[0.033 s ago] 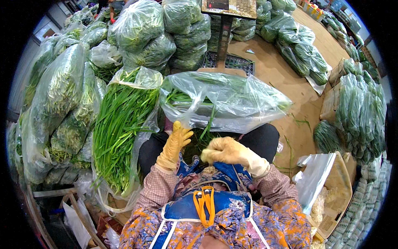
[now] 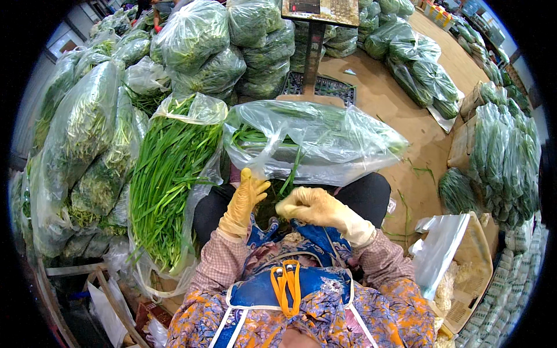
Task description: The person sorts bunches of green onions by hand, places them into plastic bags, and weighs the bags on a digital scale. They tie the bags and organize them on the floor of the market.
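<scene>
My left hand (image 2: 245, 202), in a yellow rubber glove, is raised with its fingers stretched and apart. Its fingertips are close to the loose lower edge of a clear plastic bag (image 2: 348, 136) lying across in front of my knees; whether they touch it is unclear. Long green leafy stalks, like garlic chives, fill part of that bag. A few green blades (image 2: 296, 168) hang from its near side. To the right, my gloved right hand (image 2: 316, 209) is closed, fingers curled inward over my lap. What it holds, if anything, is hidden.
A large open bag of green stalks (image 2: 168, 185) stands at my left, beside stacked filled bags (image 2: 75, 151). Ahead is a platform scale (image 2: 313, 58). At right are a yellow plastic basket (image 2: 478, 267) with plastic sheets (image 2: 444, 249) and wrapped bundles (image 2: 505, 156).
My right hand has shifted slightly left and up, toward my left hand. My left hand and the bags look unmoved.
</scene>
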Demonstrator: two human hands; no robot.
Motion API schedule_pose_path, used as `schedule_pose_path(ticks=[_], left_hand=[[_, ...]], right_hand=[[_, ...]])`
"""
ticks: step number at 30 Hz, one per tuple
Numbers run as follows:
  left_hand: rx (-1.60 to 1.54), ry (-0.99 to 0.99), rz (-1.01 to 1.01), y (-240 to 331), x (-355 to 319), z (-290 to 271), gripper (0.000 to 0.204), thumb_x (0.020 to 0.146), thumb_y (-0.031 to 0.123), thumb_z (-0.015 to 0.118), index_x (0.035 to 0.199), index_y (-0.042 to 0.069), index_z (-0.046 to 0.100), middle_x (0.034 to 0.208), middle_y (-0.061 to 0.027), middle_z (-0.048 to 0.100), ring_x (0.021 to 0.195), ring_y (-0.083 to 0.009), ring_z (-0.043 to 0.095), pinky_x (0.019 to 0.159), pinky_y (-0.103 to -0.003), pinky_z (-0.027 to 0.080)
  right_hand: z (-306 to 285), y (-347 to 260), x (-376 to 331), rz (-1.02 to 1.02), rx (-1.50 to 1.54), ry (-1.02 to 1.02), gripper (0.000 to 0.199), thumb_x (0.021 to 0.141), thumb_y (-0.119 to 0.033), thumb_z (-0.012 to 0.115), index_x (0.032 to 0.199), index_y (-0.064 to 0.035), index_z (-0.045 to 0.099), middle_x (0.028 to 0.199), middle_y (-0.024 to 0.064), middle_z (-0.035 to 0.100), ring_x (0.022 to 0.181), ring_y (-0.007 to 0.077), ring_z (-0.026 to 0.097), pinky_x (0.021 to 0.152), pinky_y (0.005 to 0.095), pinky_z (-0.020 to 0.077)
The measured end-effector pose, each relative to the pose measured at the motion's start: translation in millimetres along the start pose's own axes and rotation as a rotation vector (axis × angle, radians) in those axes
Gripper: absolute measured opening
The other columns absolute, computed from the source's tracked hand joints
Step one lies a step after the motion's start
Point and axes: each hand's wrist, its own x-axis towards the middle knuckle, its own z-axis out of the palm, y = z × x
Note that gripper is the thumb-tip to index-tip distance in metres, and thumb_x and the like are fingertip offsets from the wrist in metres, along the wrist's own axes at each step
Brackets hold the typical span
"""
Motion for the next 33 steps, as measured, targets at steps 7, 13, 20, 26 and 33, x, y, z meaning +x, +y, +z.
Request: schedule_pose_path(ticks=[7, 13, 20, 26, 33], left_hand=[[0.277, -0.124, 0.039, -1, 12, -4, 0.072, 0.082, 0.052, 0.051, 0.134, 0.006, 0.031, 0.132, -0.0117, 0.041, 0.114, -0.0220, 0.046, 0.086, -0.035, 0.041], [1.292, 0.052, 0.223, -77, 31, -48, 0.082, 0.070, 0.025, 0.071, 0.138, 0.011, 0.026, 0.136, -0.0131, 0.036, 0.121, -0.0281, 0.040, 0.098, -0.032, 0.034], [0.158, 0.205, -0.309, -38, 26, -42, 0.074, 0.081, 0.066, 0.037, 0.131, 0.012, 0.042, 0.142, -0.0093, 0.029, 0.131, -0.0278, 0.023, 0.103, -0.050, 0.011], [0.351, -0.025, -0.040, -63, 27, -59, 0.061, 0.082, 0.047, 0.054, 0.132, 0.014, 0.041, 0.139, -0.0113, 0.033, 0.129, -0.0239, 0.027, 0.104, -0.047, 0.017], [1.300, -0.070, 0.329, -90, 23, -25, 0.072, 0.069, 0.040, 0.068, 0.132, 0.018, 0.041, 0.135, -0.0206, 0.034, 0.124, -0.0435, 0.028, 0.105, -0.043, 0.022]], right_hand=[[6, 61, 12, 0.271, -0.571, -0.373, 0.039, 0.086, -0.042, 0.052, 0.102, -0.0076, 0.062, 0.073, 0.0111, 0.065, 0.064, 0.0220, 0.062, 0.060, 0.0335, 0.0505], [-23, -4, -1, 0.202, -0.167, 0.059, 0.037, 0.089, -0.036, 0.051, 0.093, -0.0012, 0.062, 0.073, 0.0055, 0.065, 0.065, 0.0116, 0.059, 0.061, 0.0254, 0.0474], [-32, 48, 4, 0.268, -0.217, 0.092, 0.038, 0.086, -0.031, 0.052, 0.114, -0.0049, 0.055, 0.088, 0.0105, 0.065, 0.077, 0.0183, 0.063, 0.071, 0.0294, 0.0490], [37, 125, 56, 0.321, 0.235, 0.136, 0.049, 0.084, -0.040, 0.052, 0.115, -0.0022, 0.052, 0.089, 0.0149, 0.066, 0.082, 0.0283, 0.063, 0.075, 0.0364, 0.0477], [62, 162, 66, 0.128, -0.836, -0.239, 0.033, 0.085, -0.031, 0.045, 0.091, -0.0038, 0.063, 0.089, 0.0099, 0.066, 0.086, 0.0284, 0.062, 0.077, 0.0399, 0.0468]])
